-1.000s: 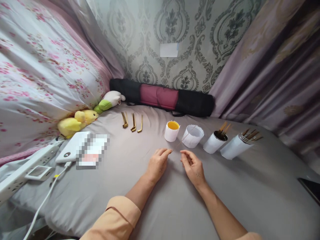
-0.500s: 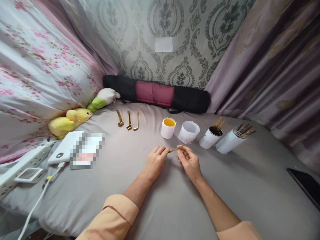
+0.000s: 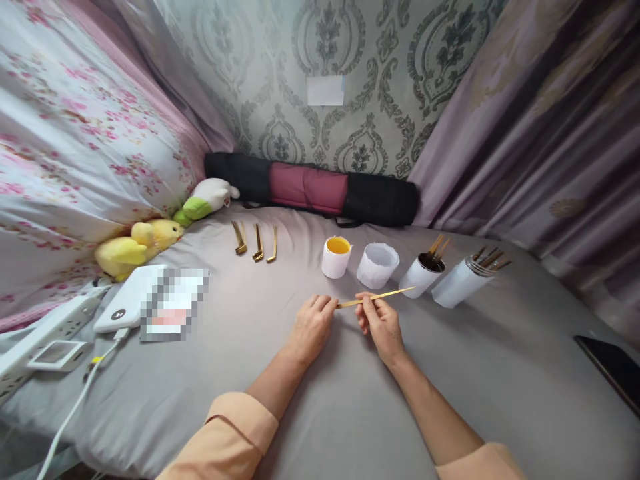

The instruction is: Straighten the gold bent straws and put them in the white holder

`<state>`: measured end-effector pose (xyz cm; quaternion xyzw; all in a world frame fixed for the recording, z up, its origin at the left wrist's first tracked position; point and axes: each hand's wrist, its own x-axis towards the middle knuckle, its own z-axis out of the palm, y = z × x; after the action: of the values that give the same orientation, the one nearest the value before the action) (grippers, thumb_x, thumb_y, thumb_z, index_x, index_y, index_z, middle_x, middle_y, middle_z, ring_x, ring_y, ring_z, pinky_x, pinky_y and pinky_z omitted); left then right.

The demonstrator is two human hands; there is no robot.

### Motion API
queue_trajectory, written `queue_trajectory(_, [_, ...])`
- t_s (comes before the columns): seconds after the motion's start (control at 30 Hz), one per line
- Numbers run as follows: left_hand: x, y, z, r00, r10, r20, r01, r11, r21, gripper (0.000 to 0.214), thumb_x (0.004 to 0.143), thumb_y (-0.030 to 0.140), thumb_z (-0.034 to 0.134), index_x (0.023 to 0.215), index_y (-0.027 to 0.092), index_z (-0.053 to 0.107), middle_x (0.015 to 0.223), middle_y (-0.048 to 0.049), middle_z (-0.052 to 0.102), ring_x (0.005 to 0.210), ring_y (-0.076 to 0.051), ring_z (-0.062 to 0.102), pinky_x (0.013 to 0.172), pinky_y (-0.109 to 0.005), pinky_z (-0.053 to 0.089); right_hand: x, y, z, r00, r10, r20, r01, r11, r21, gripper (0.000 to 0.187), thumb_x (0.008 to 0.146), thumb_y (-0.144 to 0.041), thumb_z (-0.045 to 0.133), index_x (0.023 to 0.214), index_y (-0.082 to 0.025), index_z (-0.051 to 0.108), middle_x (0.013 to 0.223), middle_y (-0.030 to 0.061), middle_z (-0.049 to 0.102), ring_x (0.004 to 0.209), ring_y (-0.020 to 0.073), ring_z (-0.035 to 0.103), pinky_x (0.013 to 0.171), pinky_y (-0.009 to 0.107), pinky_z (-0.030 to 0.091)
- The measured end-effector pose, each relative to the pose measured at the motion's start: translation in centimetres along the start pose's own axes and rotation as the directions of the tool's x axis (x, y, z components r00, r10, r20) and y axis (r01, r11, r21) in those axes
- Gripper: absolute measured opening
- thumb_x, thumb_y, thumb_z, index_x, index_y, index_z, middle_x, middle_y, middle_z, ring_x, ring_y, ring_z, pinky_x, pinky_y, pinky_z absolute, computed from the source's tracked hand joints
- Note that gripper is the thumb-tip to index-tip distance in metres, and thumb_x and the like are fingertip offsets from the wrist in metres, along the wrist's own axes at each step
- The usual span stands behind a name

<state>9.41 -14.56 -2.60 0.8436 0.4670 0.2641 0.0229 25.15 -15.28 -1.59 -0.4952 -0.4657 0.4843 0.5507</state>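
Observation:
Between both hands runs a thin golden strip [image 3: 396, 293], tapering to a point at its right end. My left hand [image 3: 313, 327] is closed on the strip's left end, fingers facing down. My right hand [image 3: 383, 328] pinches it near the middle between thumb and fingers. Just beyond the hands stand a white cup with a yellow inside [image 3: 335, 260], a wide white cup [image 3: 377, 267], a white cup with a dark inside [image 3: 421, 279] holding golden sticks, and a leaning white container [image 3: 457, 287] full of brown sticks. Bent golden strips [image 3: 257, 243] lie in small groups farther left.
A black and maroon bag [image 3: 310, 190] lies along the wall. At left are plush toys [image 3: 137, 247], a white power bank [image 3: 131, 300] with a cable and a power strip [image 3: 47, 340]. A dark phone-like device [image 3: 613, 370] lies at right on the grey sheet [image 3: 220, 373].
My right hand has shifted its grip, with the thumb now over the strip. The strip has turned, so its broader golden side shows. My left hand has stayed nearly in place.

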Motion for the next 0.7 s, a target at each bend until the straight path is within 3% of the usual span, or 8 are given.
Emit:
queue_trajectory(0.17, [-0.13, -0.13, 0.17, 0.999, -0.038, -0.037, 0.034, 0.994, -0.108, 0.031, 0.084, 0.013, 0.031, 0.108, 0.017, 0.050, 0.097, -0.0081, 0.056, 0.088, -0.018, 0.048, 0.077, -0.033, 0.042, 0.07, 0.11, -0.10, 1.000, 0.005, -0.010, -0.004, 1.000, 0.002, 0.030, 0.079, -0.044, 0.048, 0.090, -0.018, 0.056, 0.064, -0.0011, 0.052, 0.047, 0.0067, 0.045, 0.036, 0.016, 0.033])
queue_trajectory(0.37, [-0.05, -0.04, 0.57, 0.975, -0.205, -0.086, 0.150, 0.893, -0.425, 0.027, 0.085, 0.020, 0.033, 0.102, 0.018, 0.055, 0.089, -0.0074, 0.059, 0.083, -0.016, 0.052, 0.075, -0.031, 0.042, 0.27, 0.32, -0.31, 0.997, 0.023, -0.068, -0.021, 1.000, 0.019, 0.030, 0.078, -0.046, 0.047, 0.088, -0.019, 0.055, 0.061, -0.0028, 0.048, 0.046, 0.0065, 0.043, 0.037, 0.016, 0.033])
queue_trajectory(0.5, [0.10, 0.33, 0.49, 0.928, -0.373, 0.013, 0.304, 0.736, -0.605, 0.027, 0.084, 0.029, 0.038, 0.095, 0.018, 0.059, 0.082, -0.0063, 0.061, 0.072, -0.015, 0.054, 0.069, -0.028, 0.042, 0.48, 0.58, -0.45, 0.992, 0.017, -0.124, -0.014, 1.000, 0.022, 0.032, 0.077, -0.048, 0.048, 0.087, -0.018, 0.055, 0.060, -0.0031, 0.046, 0.044, 0.0063, 0.040, 0.036, 0.016, 0.032])
queue_trajectory(0.7, [0.30, 0.65, 0.66, 0.824, -0.500, 0.267, 0.484, 0.375, -0.791, 0.034, 0.079, 0.041, 0.041, 0.092, 0.015, 0.058, 0.069, -0.0021, 0.058, 0.051, -0.010, 0.051, 0.047, -0.021, 0.040, 0.61, 0.90, -0.68, 0.991, 0.003, -0.137, -0.001, 1.000, 0.008, 0.030, 0.079, -0.046, 0.045, 0.087, -0.018, 0.053, 0.059, -0.0038, 0.043, 0.043, 0.0055, 0.038, 0.035, 0.016, 0.031])
